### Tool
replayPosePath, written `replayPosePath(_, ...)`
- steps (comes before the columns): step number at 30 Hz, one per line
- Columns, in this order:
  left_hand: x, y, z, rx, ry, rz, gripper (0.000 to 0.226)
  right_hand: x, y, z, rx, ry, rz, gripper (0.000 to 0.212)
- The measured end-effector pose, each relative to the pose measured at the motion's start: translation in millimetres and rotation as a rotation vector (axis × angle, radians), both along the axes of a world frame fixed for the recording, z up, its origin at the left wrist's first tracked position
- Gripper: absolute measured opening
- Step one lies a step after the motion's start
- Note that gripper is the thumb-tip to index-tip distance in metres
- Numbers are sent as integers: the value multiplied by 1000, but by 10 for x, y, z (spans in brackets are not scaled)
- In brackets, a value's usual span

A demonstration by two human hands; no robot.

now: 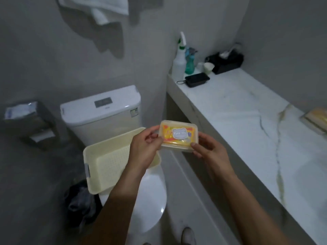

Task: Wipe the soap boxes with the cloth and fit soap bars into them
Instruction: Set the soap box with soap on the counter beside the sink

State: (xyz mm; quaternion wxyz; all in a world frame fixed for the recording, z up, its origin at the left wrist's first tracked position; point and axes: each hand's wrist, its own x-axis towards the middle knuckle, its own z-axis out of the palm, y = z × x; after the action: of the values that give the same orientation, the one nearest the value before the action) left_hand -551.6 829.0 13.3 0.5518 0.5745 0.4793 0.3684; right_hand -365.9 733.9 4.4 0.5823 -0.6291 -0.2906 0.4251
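I hold a small translucent soap box [178,136] in front of me, above the gap between toilet and counter. Its lid is on and carries a pale bear-shaped sticker; an orange-yellow wrapped soap bar shows through it. My left hand [146,147] pinches the box's left end. My right hand [207,147] grips its right front corner, thumb on the rim. A second soap box [316,119] with something yellow inside lies at the counter's right edge, blurred. No cloth is visible in my hands.
A cream perforated basket [106,161] sits on the closed toilet lid [150,200], under my left forearm. The marble counter [247,117] runs along the right, with spray bottles [178,66], a black pouch [197,79] and a black tissue box [228,63] at its far end. Towels [99,9] hang above.
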Motion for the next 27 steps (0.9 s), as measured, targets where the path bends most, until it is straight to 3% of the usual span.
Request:
replayPosePath(8,891,-104,589,44,-91,-146,25,675,-424,671,57,-33,-227,23)
replayPosePath(16,2072,-223,757,28,-40,-303,33,1669,-735,754,102,-91,-405,21)
replayPosePath(27,3966,-621,838,68,-11,-437,19,3189,-1343,734,97,-133,-621,34)
